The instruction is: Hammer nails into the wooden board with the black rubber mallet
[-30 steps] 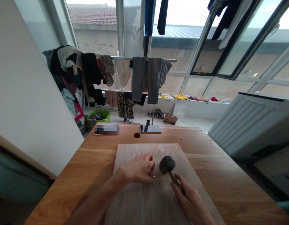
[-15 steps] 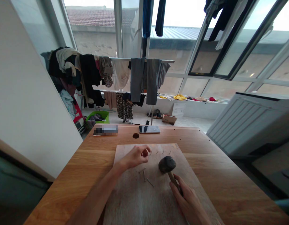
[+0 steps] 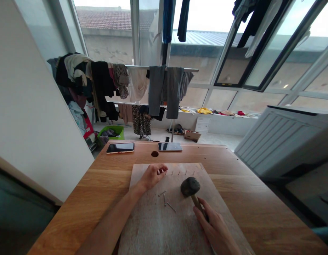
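My right hand (image 3: 214, 225) grips the wooden handle of a black rubber mallet (image 3: 190, 186), its head resting on or just above a wooden board (image 3: 153, 232). Several nails (image 3: 179, 173) stand upright in a row near the board's far edge. Left of that row is my left hand (image 3: 152, 176), with its fingers curled and the thumb near the index finger. Whatever may be in its fingertips is too small to make out. Between my hands, loose nails (image 3: 164, 199) lie flat on the board.
The board lies on a wooden table (image 3: 249, 198). Two phones, one dark-screened (image 3: 120, 148) and one greyish (image 3: 170, 147), lie near its far edge beside a round hole (image 3: 154, 154). Beyond stand a laundry rack (image 3: 177, 69) and a green basket (image 3: 121, 131).
My left hand has drawn slightly left, away from the leftmost standing nail. My right hand and the mallet have stayed nearly still.
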`<state>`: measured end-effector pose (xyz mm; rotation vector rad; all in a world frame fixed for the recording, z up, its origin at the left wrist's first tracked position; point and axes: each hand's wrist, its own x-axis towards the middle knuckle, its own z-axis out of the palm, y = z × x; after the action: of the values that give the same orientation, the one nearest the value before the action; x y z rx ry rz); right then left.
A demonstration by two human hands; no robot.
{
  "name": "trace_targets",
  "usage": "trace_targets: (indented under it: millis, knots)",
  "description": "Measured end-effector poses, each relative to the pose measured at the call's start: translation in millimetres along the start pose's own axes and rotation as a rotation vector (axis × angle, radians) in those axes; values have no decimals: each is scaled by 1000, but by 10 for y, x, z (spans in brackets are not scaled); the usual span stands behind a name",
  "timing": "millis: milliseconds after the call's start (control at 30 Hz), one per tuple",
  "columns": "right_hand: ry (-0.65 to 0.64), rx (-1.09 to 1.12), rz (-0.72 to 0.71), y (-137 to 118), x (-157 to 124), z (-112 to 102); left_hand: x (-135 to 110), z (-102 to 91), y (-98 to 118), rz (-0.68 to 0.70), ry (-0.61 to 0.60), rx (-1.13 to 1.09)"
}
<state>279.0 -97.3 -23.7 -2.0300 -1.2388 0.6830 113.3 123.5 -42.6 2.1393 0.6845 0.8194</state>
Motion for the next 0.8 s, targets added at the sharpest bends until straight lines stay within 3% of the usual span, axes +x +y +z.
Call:
trace_targets:
  millis: [267, 600, 800]
  knots:
    - [3, 84, 25, -76, 74, 49, 4, -3, -8, 19, -4, 10]
    - [-100, 156, -86, -604, 408, 45, 5, -18, 22, -49, 2, 8]
    - [-116, 135, -163, -755, 502, 116, 4, 2, -5, 6, 18, -28]
